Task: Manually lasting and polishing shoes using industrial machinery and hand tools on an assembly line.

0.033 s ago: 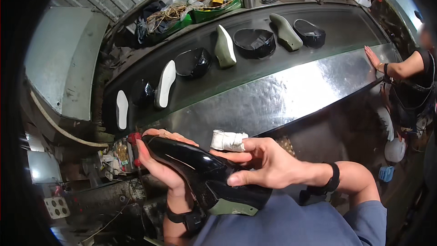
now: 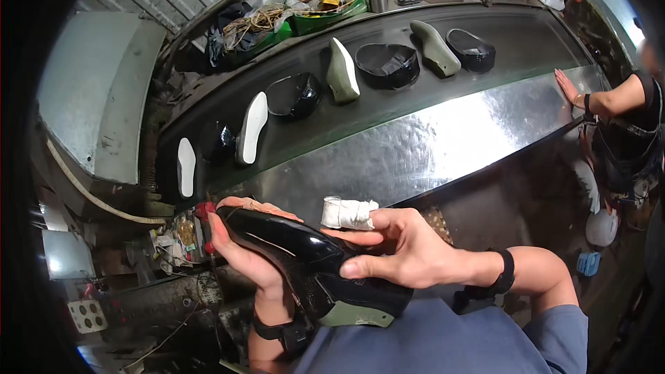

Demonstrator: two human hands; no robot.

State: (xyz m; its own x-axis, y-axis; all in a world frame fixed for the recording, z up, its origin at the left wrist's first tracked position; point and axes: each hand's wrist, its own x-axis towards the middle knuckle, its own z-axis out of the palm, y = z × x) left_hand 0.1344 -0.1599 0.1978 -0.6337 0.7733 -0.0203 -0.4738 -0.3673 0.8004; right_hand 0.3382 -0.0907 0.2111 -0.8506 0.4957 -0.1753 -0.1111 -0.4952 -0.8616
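A glossy black shoe upper (image 2: 287, 239) is stretched over a green shoe last (image 2: 355, 316), tilted in front of my body with its toe to the upper left. My left hand (image 2: 242, 256) cups the toe end from the left, its fingers partly hidden behind the shoe. Across the shoe's upper side, near the opening, my right hand (image 2: 415, 253) presses its thumb. One finger of that hand carries a thick white wrapping (image 2: 348, 213) and sticks out past the shoe. The other right fingers curl round the far side and are partly hidden.
Ahead, a dark conveyor belt (image 2: 402, 107) bears several lasts (image 2: 435, 48) and black uppers (image 2: 388, 66) in a row. A shiny metal ledge (image 2: 443, 138) runs along its near side. At the right, another person's hand (image 2: 566, 88) rests there. Green trays (image 2: 329, 19) of clutter stand behind.
My right thumb has shifted slightly left and up along the shoe upper. The left hand and the shoe stay nearly still.
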